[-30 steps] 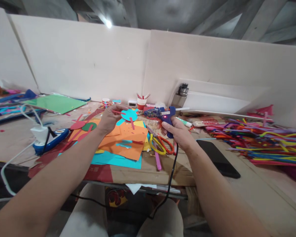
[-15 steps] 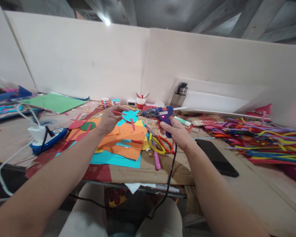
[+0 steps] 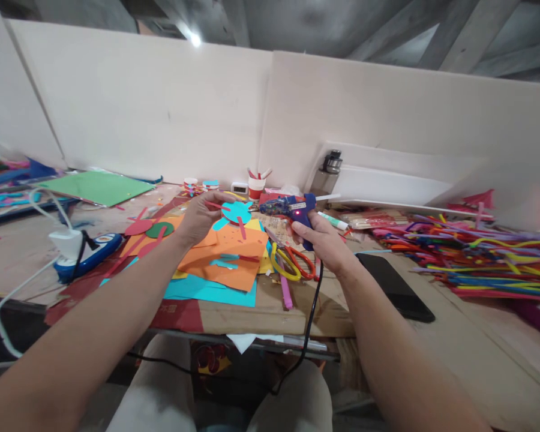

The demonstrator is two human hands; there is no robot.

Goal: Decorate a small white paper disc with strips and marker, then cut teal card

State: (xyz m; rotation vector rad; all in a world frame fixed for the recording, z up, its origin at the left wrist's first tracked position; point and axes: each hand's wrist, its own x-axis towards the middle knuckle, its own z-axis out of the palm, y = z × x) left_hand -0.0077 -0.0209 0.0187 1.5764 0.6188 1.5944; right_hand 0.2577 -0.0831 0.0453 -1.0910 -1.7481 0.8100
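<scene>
My left hand pinches a blue paper disc with red and blue strips sticking out from its edge. In my right hand is a blue glue gun, its small red light lit and a white glue stick poking out the back. The gun's nozzle is at the disc's right edge; whether it touches is too small to tell. Below the disc lie orange paper sheets with loose strips on top. Scissors with yellow and red handles lie under the gun.
A black phone lies right of my right forearm, near a heap of pipe cleaners. Left stands a blue power strip with a white plug. The gun's black cord drops over the table edge. A paper cup stands behind.
Almost nothing differs. The blue disc and my left hand have shifted very slightly; the glue gun stays at the disc's right edge.
</scene>
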